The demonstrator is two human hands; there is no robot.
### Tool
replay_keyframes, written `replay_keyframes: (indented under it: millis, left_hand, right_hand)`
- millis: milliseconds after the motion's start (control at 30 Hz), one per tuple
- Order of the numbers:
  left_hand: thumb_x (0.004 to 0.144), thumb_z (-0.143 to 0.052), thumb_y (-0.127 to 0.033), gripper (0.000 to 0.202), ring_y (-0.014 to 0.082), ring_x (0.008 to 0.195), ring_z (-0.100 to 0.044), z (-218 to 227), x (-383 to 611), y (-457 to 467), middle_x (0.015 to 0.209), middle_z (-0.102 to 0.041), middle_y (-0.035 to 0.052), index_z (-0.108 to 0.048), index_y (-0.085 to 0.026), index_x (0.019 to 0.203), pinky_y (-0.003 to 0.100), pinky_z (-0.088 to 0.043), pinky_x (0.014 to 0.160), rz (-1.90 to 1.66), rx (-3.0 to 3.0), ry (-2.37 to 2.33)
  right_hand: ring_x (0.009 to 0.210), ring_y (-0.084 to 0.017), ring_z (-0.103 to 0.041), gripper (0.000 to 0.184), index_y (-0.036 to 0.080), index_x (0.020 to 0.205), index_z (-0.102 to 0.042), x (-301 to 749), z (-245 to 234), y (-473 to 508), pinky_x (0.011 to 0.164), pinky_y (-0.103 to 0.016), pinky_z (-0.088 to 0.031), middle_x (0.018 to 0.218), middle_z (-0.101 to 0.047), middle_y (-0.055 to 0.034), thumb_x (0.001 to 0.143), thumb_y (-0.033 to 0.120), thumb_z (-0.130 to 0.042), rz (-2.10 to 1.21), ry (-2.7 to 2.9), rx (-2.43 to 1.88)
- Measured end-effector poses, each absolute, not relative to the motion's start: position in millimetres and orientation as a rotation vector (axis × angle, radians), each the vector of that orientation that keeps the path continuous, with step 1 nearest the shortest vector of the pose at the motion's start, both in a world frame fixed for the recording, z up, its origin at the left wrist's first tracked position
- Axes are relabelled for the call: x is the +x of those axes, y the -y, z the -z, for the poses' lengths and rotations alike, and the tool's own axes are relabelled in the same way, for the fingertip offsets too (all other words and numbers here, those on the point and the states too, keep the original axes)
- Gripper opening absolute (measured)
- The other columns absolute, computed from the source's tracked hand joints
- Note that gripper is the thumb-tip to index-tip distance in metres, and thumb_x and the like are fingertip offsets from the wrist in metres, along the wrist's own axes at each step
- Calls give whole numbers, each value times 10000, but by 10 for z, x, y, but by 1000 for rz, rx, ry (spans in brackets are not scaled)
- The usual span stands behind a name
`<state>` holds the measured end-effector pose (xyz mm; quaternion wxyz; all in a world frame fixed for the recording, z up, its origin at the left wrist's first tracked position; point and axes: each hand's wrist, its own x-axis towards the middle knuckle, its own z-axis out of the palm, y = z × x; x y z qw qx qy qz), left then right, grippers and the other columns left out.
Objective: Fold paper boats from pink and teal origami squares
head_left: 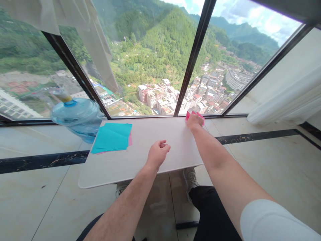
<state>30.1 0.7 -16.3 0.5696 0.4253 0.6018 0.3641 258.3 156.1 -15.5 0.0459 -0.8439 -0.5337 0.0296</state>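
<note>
- The pink piece (pixel 187 116) is at the far right corner of the tabletop (pixel 147 134), close to the window frame (pixel 191 63); it looks like folded paper, bent up rather than flat.
- The right hand (pixel 195 120) is over it, with pink showing on both sides. The fingertips are hidden, so I cannot tell whether they pinch it or only rest on it.
- The left hand (pixel 158 152) is above the near middle of the tabletop, fingers loosely curled, nothing visible in it, well apart from both papers.
- At the left, blue sheets (pixel 112 137) lie flat in a slightly fanned stack, with a pink sheet (pixel 130 139) peeking out below; the bottle (pixel 75 115) stands just beyond.
- The step in hand seems to be handling the pink piece at that corner; whether placing or taking, one picture cannot say.
- Any next move there calls for a light touch, since pressing could crush the folds, and the edge is near.
</note>
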Motion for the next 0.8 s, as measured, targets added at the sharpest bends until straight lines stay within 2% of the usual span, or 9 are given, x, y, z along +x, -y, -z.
replay_keyframes:
  millis: [333, 800]
  left_hand:
    - [722, -698, -252, 454, 209, 844, -719, 173, 307, -15, 1015, -753, 126, -662, -118, 1154, 306, -516, 750, -852, 994, -1416]
    - [735, -688, -251, 430, 213, 844, -718, 140, 301, -10, 973, -758, 121, -679, -116, 1143, 311, -525, 746, -862, 1000, -1417]
  right_hand:
    - [1111, -304, -621, 330, 81, 1136, -700, 2703, 248, -1637, 976, -415, -395, 1055, -696, -200, 931, 313, -584, -47, 1631, -2631]
    - [1149, -284, -615, 295, 92, 1133, -696, 2732, 260, -1669, 978, -377, -392, 1058, -710, -188, 932, 283, -596, -27, 1670, -2597]
